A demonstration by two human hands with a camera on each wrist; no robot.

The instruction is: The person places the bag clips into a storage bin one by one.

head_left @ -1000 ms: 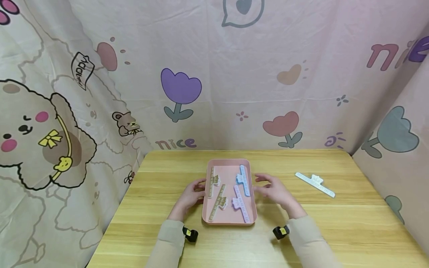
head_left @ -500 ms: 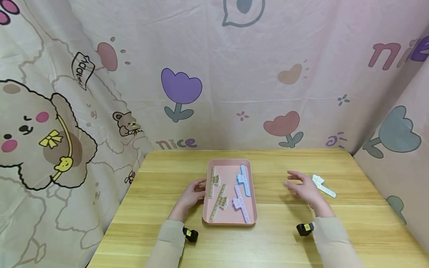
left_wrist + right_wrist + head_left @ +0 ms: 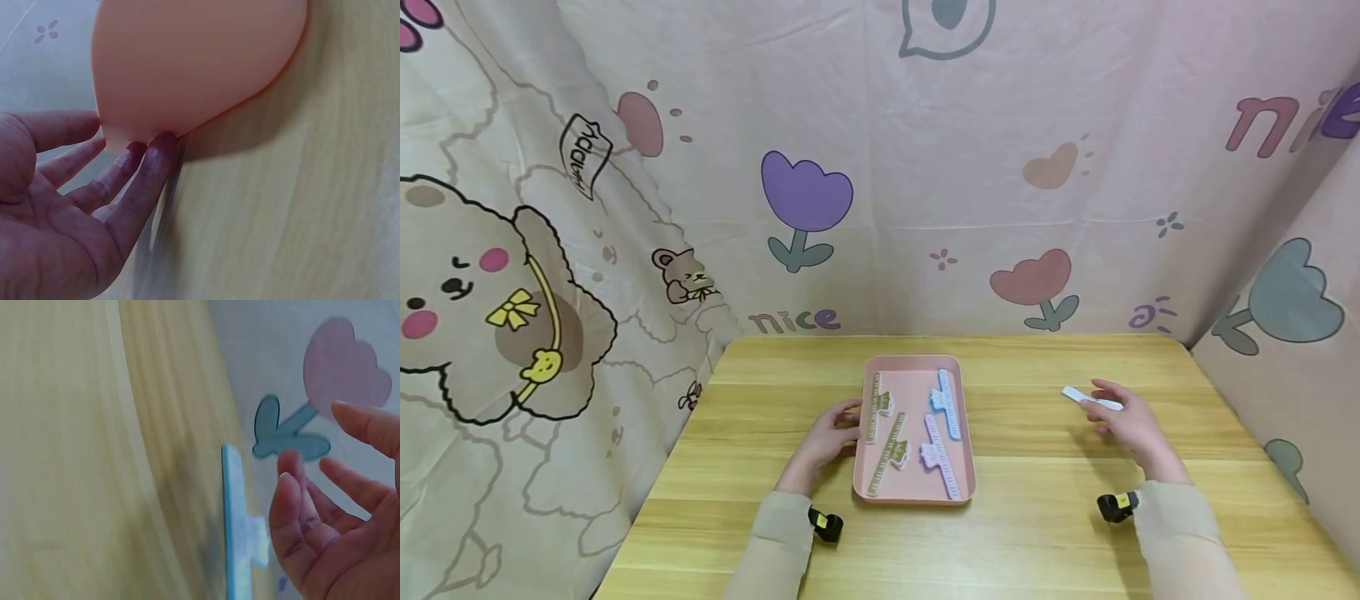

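Observation:
My left hand (image 3: 826, 437) touches the left wall of a shallow pink tray (image 3: 912, 385). In the left wrist view the extended fingertips (image 3: 159, 150) rest against the tray's side (image 3: 194, 62). Over at the right, a pale blue-white ruler-shaped clip (image 3: 1077, 395) with a decorative grip lies on the table. My right hand (image 3: 1131, 423) hovers over it with loosely bent fingers and hides its grip and right end. In the right wrist view the hand (image 3: 337, 537) is beside the clip (image 3: 236, 525), with nothing between thumb and fingers.
Inside the tray lie two brown ruler clips (image 3: 873, 429), a blue one (image 3: 952, 412) and a lilac one (image 3: 943, 471). The wooden table (image 3: 1022, 367) meets a printed curtain (image 3: 910, 183) along its back, with more curtain on both sides.
My right hand has moved away from the tray's right side, rightward to above the lone clip. The left hand and tray have stayed in place.

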